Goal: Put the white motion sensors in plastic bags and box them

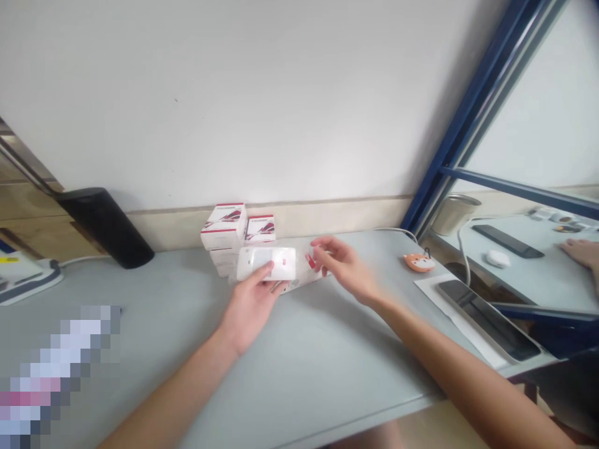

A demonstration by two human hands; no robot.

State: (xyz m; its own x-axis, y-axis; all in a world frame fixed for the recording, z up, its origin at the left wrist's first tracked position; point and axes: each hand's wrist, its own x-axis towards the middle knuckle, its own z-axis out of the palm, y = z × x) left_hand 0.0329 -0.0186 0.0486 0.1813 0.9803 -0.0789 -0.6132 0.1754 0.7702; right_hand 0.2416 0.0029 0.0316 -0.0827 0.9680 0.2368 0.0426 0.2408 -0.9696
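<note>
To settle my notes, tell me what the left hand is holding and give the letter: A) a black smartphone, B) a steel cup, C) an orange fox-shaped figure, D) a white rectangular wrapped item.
D: the left hand clasps the white rectangular wrapped item, with its thumb across the front face.

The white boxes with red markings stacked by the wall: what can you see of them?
These white cardboard boxes carry a slanted red and dark graphic, with a red band on the front box; any print is too small to read. They stand in a small pile on a pale grey tabletop against a beige wall skirting. The lower boxes are partly hidden behind a white rectangular packet in the left hand.
</note>
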